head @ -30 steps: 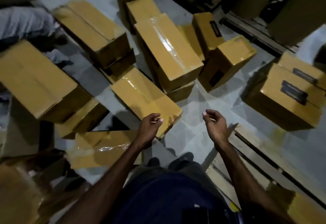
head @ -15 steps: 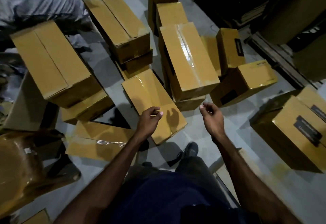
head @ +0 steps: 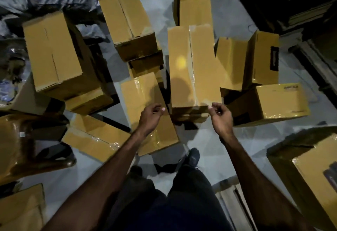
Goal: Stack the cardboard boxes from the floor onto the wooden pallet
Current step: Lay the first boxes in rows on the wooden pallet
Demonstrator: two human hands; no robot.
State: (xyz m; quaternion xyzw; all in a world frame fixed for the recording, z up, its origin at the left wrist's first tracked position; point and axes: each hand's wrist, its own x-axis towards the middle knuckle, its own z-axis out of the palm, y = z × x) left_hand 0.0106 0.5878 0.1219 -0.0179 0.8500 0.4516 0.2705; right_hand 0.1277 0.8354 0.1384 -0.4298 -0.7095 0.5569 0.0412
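Grey concrete floor (head: 204,139) lies under about a dozen brown cardboard boxes; the exact count is unclear in the dim light. Landmark: the tall taped box (head: 193,66) at centre. Just left of it lies a flat box (head: 144,99); right of it, an open-sided box (head: 277,103). Both the left hand (head: 150,117) and right hand (head: 219,117) hover at its near edge, fingers loosely curled, holding nothing. Bare floor opens nearer the shoe (head: 190,156). Pallet slats (head: 231,205) show at lower right.
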